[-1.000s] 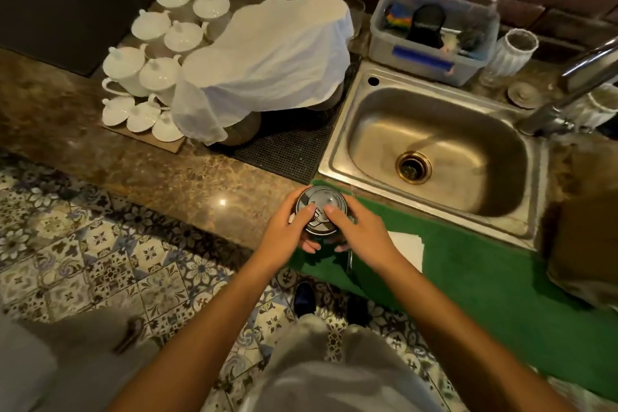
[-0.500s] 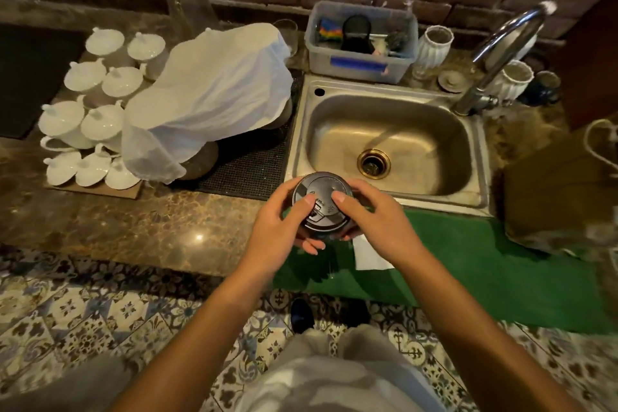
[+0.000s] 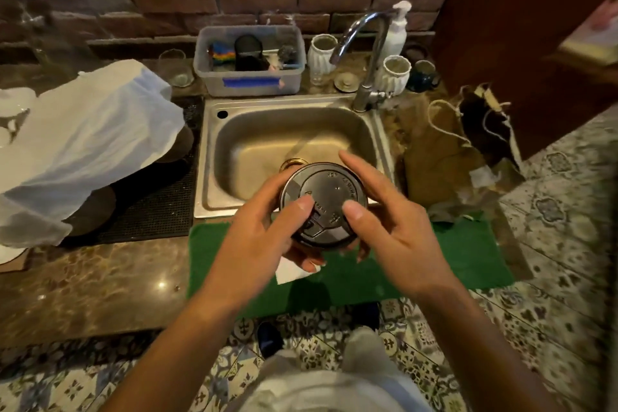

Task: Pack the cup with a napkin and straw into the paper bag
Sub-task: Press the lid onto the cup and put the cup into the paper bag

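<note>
A cup with a dark grey plastic lid is held up in front of me over the sink's front rim. My left hand grips it from the left with the thumb on the lid. My right hand holds it from the right, thumb on the lid and forefinger stretched past the rim. A white napkin lies on the green mat just below the hands. The brown paper bag with string handles lies to the right of the sink. No straw shows.
A steel sink with a tap is behind the cup. A plastic tub and white ribbed jars stand at the back. A white cloth covers dishes on the left. The counter's front edge drops to tiled floor.
The cup has risen toward the camera and drifted right, both hands still on it. The view has swung right, so the paper bag is now in view and the teapots have slid out.
</note>
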### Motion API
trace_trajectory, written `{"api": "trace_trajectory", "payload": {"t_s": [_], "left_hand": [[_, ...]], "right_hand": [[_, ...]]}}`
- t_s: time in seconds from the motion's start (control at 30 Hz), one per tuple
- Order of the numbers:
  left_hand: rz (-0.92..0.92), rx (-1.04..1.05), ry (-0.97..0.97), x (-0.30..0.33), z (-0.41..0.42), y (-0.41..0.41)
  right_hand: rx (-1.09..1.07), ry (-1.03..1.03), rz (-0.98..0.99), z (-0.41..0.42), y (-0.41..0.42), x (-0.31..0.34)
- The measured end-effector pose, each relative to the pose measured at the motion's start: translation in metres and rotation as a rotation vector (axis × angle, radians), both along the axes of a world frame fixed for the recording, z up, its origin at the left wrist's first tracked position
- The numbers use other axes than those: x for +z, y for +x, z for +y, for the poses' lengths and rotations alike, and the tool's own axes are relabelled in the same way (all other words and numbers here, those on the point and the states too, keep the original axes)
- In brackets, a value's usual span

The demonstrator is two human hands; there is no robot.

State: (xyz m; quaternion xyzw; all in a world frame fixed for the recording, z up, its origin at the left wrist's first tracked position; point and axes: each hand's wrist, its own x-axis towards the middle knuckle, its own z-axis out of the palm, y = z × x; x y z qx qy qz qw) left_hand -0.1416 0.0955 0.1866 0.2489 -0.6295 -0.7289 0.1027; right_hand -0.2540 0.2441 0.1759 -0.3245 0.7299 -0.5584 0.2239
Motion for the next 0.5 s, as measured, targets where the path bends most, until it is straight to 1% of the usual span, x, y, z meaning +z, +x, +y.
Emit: {"api": "trace_trajectory", "payload": {"t_s": [0.13, 0.4, 0.5], "left_hand": [[0.06, 0.038, -0.014, 0.005, 0.048, -0.042], [0.052, 0.069, -0.062, 0.016, 0.139, -0.122], [0.071, 0.115, -0.124, 0.021, 0.162, -0.141]], "right_hand": [[0.037, -0.047, 0.024, 0.048, -0.041, 0.006], [0.183, -0.011, 0.078, 0.137, -0.136, 0.011], [0.227, -0.054, 0.021, 0.155, -0.158, 0.017]]}}
